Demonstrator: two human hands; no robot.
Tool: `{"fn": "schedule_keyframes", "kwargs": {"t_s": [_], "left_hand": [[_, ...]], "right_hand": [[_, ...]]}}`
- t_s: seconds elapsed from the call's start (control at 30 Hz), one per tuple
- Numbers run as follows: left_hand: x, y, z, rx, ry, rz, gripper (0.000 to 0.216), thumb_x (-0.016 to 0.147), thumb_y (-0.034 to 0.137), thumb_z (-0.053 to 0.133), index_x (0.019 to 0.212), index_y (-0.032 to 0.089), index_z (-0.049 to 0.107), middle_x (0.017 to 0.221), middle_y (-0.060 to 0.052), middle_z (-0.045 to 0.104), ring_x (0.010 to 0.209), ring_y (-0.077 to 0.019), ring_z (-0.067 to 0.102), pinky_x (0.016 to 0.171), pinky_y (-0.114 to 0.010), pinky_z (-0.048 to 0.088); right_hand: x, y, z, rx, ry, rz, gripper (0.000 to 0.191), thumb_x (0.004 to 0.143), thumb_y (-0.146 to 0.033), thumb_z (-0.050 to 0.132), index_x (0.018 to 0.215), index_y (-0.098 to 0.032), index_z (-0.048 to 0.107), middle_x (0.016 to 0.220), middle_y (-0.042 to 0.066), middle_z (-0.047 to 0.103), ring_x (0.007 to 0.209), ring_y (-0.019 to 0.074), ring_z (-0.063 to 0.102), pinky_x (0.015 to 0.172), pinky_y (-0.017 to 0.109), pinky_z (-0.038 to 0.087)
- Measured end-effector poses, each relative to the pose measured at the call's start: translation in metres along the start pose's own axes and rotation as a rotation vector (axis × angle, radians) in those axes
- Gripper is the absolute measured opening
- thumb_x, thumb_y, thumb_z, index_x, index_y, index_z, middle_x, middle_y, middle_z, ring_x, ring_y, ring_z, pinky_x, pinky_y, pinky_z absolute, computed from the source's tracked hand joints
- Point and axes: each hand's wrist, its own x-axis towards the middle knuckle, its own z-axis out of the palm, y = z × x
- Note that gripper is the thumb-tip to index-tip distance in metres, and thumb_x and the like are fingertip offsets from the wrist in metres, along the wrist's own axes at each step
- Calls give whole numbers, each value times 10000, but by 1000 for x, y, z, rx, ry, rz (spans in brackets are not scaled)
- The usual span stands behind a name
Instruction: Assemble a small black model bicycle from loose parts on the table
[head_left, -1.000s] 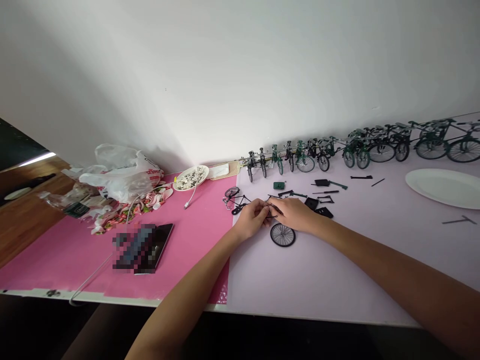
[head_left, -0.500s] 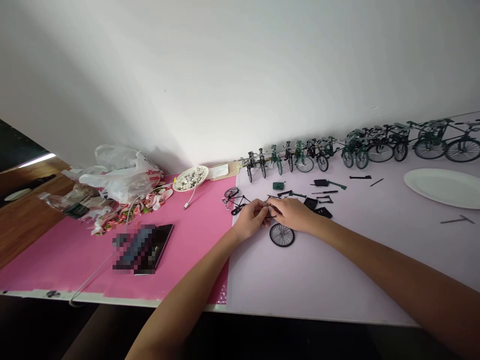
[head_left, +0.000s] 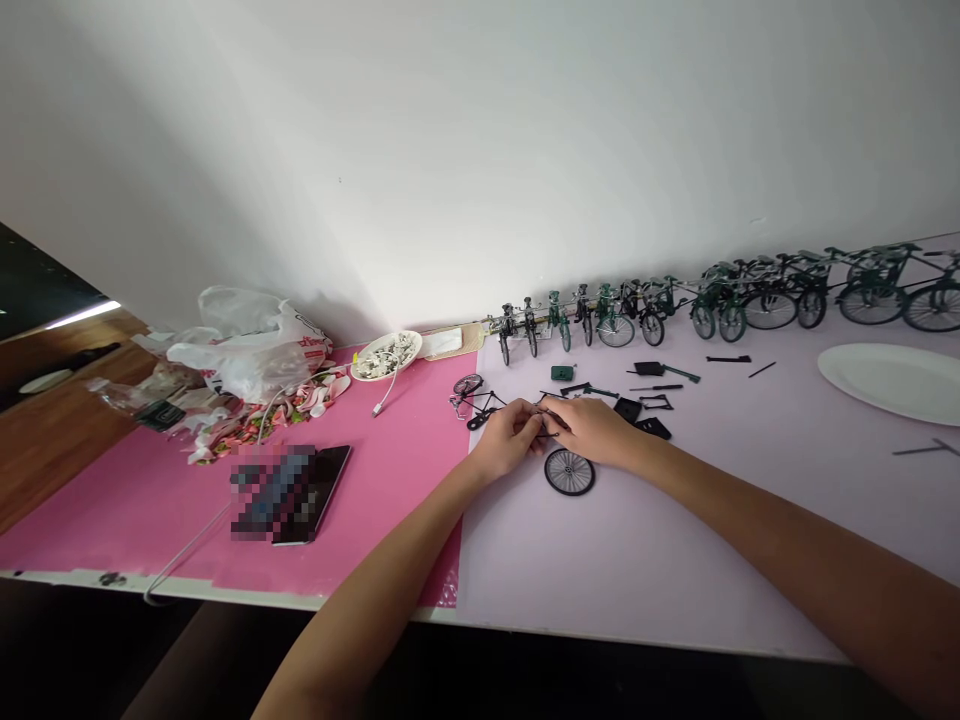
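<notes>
My left hand (head_left: 507,440) and my right hand (head_left: 589,426) meet over the pale sheet, fingers pinched together around a small dark model-bicycle part (head_left: 553,420). Its exact shape is mostly covered by the fingers. Just below the hands lies a loose spoked wheel (head_left: 569,472) with a black tyre. To the left of my left hand, a partly built black model bicycle (head_left: 480,404) lies on its side with one wheel on it. Beyond my right hand are black flat pieces (head_left: 651,428), a green block (head_left: 562,372) and several thin dark parts (head_left: 656,387).
Several finished model bicycles (head_left: 615,325) stand in a row along the wall. A white oval plate (head_left: 892,385) is at the right. On the pink side are a bowl of small pieces (head_left: 388,375), plastic bags (head_left: 247,345), scraps, a cable and a tablet-like device (head_left: 326,490).
The view has shifted slightly, so everything sits a little further right. Both hands stay together in the same place, with only slight finger movement.
</notes>
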Motion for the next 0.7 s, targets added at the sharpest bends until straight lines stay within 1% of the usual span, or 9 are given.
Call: {"fn": "schedule_keyframes", "kwargs": {"t_s": [0.33,0.7], "left_hand": [[0,0,0,-6,1,4,234,975,387,567,899,169,529,692,4,650,561,-110,645,581,-232,527],[-1,0,0,-39,-6,-14,232,968,386,580,904,171,522,703,9,641,560,-112,646,572,-233,529]], "right_hand": [[0,0,-1,4,-5,-4,78,952,-223,507,938,-225,584,722,15,646,622,177,573,572,266,290],[-1,1,1,0,5,-2,131,977,-255,468,976,-231,597,719,21,660,613,189,572,563,280,272]]}}
